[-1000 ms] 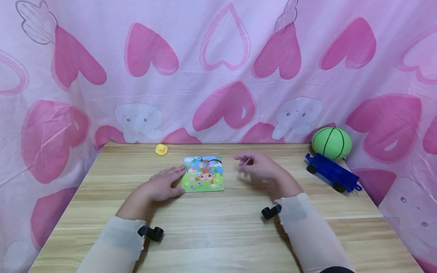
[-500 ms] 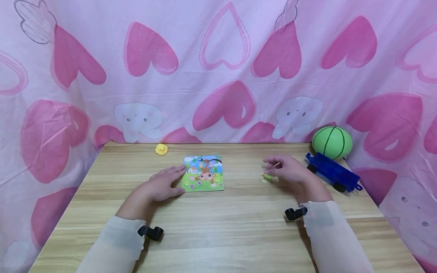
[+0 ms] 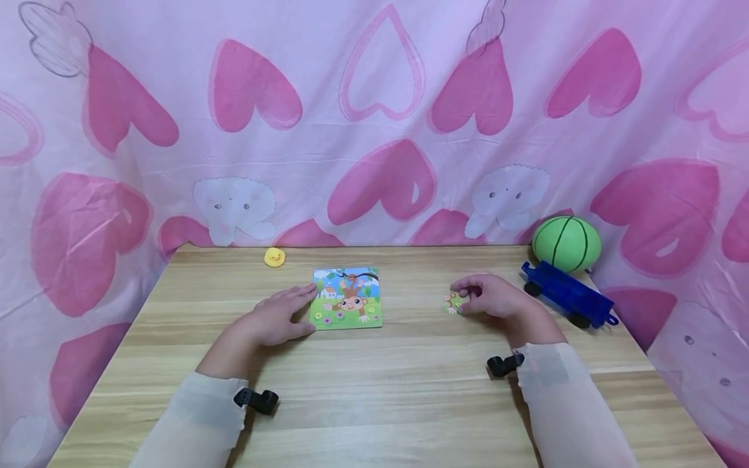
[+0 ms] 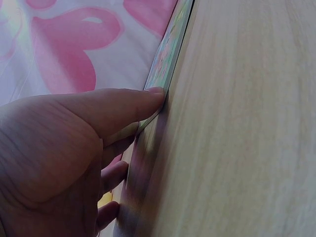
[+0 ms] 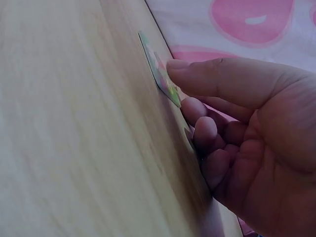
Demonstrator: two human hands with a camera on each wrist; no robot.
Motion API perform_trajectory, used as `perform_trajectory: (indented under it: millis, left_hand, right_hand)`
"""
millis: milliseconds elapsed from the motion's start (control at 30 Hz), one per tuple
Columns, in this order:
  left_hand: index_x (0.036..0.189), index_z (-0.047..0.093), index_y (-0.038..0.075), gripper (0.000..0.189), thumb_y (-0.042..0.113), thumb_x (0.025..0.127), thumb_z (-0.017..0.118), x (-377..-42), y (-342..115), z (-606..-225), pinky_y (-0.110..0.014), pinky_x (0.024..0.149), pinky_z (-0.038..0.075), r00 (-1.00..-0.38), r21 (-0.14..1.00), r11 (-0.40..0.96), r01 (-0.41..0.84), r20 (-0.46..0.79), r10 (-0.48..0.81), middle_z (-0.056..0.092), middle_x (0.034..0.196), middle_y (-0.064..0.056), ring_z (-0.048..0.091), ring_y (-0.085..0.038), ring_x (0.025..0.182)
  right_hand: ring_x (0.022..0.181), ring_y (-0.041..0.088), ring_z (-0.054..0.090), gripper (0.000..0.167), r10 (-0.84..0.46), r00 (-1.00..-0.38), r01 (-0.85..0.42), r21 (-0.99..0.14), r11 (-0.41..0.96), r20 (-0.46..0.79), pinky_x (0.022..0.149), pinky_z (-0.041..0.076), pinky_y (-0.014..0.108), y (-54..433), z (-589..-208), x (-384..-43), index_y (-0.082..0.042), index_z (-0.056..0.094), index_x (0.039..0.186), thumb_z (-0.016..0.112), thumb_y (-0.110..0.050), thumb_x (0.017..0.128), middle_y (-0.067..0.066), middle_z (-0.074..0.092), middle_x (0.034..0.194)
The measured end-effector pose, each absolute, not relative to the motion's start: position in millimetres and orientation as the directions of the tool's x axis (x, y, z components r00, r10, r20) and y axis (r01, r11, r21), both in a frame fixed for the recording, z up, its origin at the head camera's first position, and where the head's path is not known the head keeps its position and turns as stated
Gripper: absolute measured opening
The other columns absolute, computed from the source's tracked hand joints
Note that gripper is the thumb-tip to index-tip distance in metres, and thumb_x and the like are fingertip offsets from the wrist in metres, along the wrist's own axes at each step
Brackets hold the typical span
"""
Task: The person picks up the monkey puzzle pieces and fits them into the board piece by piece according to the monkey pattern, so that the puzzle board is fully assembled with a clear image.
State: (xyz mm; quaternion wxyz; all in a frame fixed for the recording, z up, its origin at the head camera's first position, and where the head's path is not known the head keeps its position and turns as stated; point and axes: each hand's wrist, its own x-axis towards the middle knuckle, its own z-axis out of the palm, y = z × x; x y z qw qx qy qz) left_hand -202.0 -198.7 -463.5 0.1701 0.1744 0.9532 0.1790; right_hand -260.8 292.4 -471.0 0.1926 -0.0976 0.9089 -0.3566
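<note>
My left hand [image 3: 279, 317] rests at the left side of a square picture puzzle [image 3: 346, 299] printed with an upside-down monkey. Its fingers lie straight along the edge, and in the left wrist view the thumb [image 4: 143, 98] presses on the puzzle's near corner. To the right of the puzzle, my right hand [image 3: 497, 300] pinches the right edge of a small puzzle piece [image 3: 452, 304] coloured brown, green and white. In the right wrist view the thumb lies over the piece [image 5: 157, 69], with the other fingers curled beside and below it.
A yellow toy duck [image 3: 274, 257] sits behind the puzzle to the left. At the back right are a green ball [image 3: 566, 243] with dark lines and a blue toy wagon [image 3: 567, 294] with black wheels. A pink heart-patterned curtain [image 3: 374, 130] hangs behind the wooden table [image 3: 363, 403].
My right hand has moved right, away from beside the puzzle to the small piece, and its thumb has come onto the piece's edge. The left hand has stayed at the puzzle.
</note>
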Motion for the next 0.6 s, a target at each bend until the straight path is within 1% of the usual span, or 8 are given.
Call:
perform_trajectory:
  millis: [100,267,400,467,600]
  left_hand:
    - [0.170,0.032,0.023,0.082,0.047,0.102,0.069,-202.6,-199.4,-463.8,-0.080,0.126,0.021,-0.883,0.399,0.876,0.269,-0.261,0.390,0.025,0.181,-0.001,0.021,-0.044,0.166]
    - [0.170,0.032,0.022,0.082,0.047,0.102,0.070,-202.5,-199.8,-463.1,-0.079,0.126,0.021,-0.883,0.404,0.875,0.269,-0.259,0.391,0.025,0.180,-0.002,0.021,-0.044,0.166]
    - [0.170,0.032,0.022,0.082,0.047,0.102,0.070,-202.2,-199.7,-464.2,-0.079,0.126,0.021,-0.882,0.404,0.874,0.269,-0.261,0.392,0.025,0.181,-0.002,0.021,-0.044,0.166]
    - [0.170,0.032,0.022,0.082,0.047,0.102,0.070,-202.3,-199.7,-464.9,-0.079,0.126,0.021,-0.883,0.403,0.875,0.269,-0.261,0.391,0.025,0.181,-0.002,0.021,-0.044,0.166]
    - [0.170,0.033,0.022,0.082,0.048,0.101,0.070,-202.9,-199.8,-465.7,-0.080,0.125,0.022,-0.884,0.404,0.874,0.269,-0.256,0.391,0.025,0.180,-0.002,0.022,-0.044,0.166]
  right_hand:
    - [0.109,0.025,0.054,0.049,-0.314,-0.905,-0.042,-0.674,0.738,-0.288,0.095,0.048,0.033,291.6,-472.9,-261.7,-0.016,0.074,0.133,0.089,-0.018,0.087,0.008,0.066,0.118]
    - [0.109,0.025,0.053,0.048,-0.306,-0.903,-0.033,-0.661,0.750,-0.303,0.094,0.048,0.032,288.0,-473.0,-261.2,-0.017,0.073,0.131,0.090,-0.016,0.086,0.008,0.065,0.117]
    - [0.107,0.025,0.055,0.042,-0.308,-0.909,-0.055,-0.650,0.758,-0.282,0.093,0.049,0.033,282.3,-470.5,-259.0,-0.018,0.071,0.124,0.089,-0.013,0.086,0.006,0.065,0.116]
    - [0.106,0.025,0.056,0.037,-0.329,-0.908,-0.086,-0.654,0.752,-0.259,0.092,0.049,0.034,277.2,-467.4,-257.4,-0.017,0.069,0.121,0.086,-0.012,0.088,0.007,0.065,0.114]
    - [0.103,0.026,0.058,0.026,-0.323,-0.916,-0.071,-0.694,0.716,-0.240,0.087,0.054,0.033,260.7,-460.7,-253.8,-0.018,0.068,0.119,0.077,-0.010,0.096,0.008,0.066,0.112]
